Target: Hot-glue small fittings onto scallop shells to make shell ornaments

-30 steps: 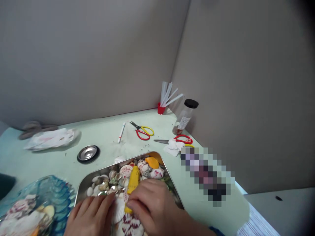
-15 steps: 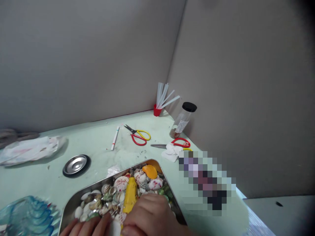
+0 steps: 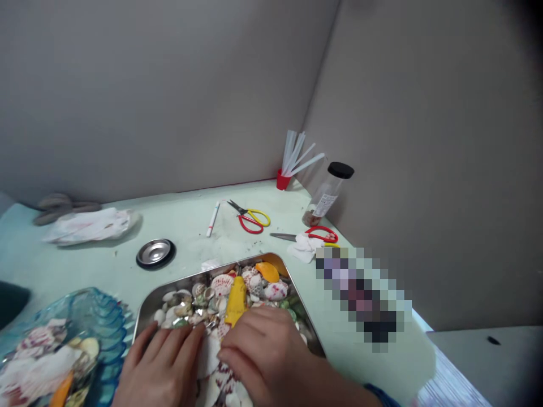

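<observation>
A metal tray [image 3: 306,322] full of seashells sits in front of me, under both hands. My right hand [image 3: 267,345] is closed over the rear of a yellow glue gun [image 3: 236,299], whose front end points away from me over the shells. Its handle is hidden beneath my fingers. My left hand [image 3: 163,362] lies over the tray's left part, fingers bent and close together. Its index finger presses at the edge of a flat white shell [image 3: 208,356] between my hands; the thumb is out of sight. Patterned shells [image 3: 227,379] lie just below it.
At left stands a blue scalloped bowl [image 3: 106,316] with shells. Behind the tray are a round metal lid [image 3: 155,252], a marker [image 3: 213,219], scissors [image 3: 250,217], more scissors [image 3: 322,233], a red cup [image 3: 283,180] with white sticks and a black-capped jar [image 3: 326,195]. A plastic-wrapped packet [image 3: 91,226] lies far left.
My view has tilted down and swung left, so more of the blue bowl, the tray and both hands shows. My hands keep about the same place over the tray.
</observation>
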The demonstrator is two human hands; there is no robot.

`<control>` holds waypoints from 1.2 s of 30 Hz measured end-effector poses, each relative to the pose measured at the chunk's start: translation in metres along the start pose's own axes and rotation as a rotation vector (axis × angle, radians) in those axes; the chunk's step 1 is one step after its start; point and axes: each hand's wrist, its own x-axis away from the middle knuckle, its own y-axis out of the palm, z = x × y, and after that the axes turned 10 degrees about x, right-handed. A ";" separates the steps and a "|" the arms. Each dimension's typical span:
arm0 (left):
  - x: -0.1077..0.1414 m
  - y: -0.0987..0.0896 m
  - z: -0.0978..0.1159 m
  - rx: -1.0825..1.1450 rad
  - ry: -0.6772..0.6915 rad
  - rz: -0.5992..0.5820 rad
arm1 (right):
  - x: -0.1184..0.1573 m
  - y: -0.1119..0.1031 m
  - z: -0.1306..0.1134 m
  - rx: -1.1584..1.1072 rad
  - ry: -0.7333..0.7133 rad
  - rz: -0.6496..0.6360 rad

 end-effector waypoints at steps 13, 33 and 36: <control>-0.018 -0.021 0.022 -0.009 -0.116 -0.110 | 0.008 -0.010 -0.002 -0.009 -0.055 0.233; -0.019 -0.014 0.016 0.003 -0.119 -0.072 | 0.116 -0.061 0.101 0.815 0.627 0.171; -0.018 -0.011 0.012 0.012 -0.122 -0.098 | 0.073 -0.052 0.076 0.649 0.538 0.295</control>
